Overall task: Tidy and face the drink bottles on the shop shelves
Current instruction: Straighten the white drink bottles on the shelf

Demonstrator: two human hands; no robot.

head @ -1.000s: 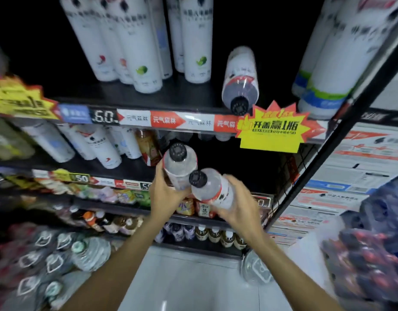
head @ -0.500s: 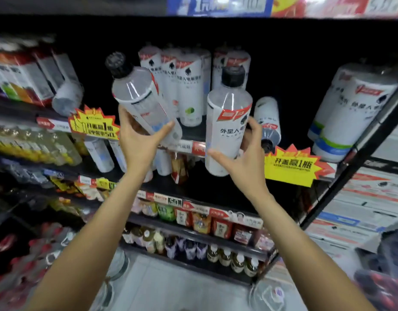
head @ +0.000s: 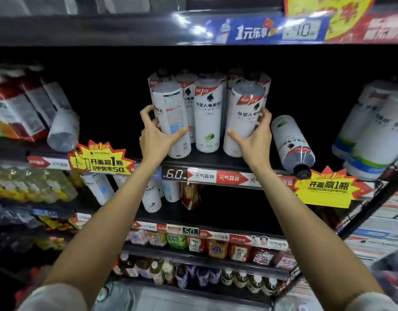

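While both hands grasp a bottle each, the step in hand appears to be placement of two white drink bottles at the front edge of the shelf that carries the 6.0 price tag. The left hand curls its fingers and thumb round the left bottle, which stands upright at the front with its printed back panel turned outward, so its face is not yet presented. The right hand wraps the right bottle, which stands upright or nearly so, with its brand face toward the aisle. Between the two held bottles stands a third bottle with a green fruit mark, faced forward, and more bottles of the same kind stand in rows behind. Toward the right end of the same shelf, a fallen bottle lies on its side, its dark cap projecting over the front edge, just above a yellow starburst promotion card. Judged from this layout, the next move calls for rotation of the left bottle until its label faces out, alignment of both bottles flush with the middle one, then release. The fallen bottle remains to be stood upright afterwards.
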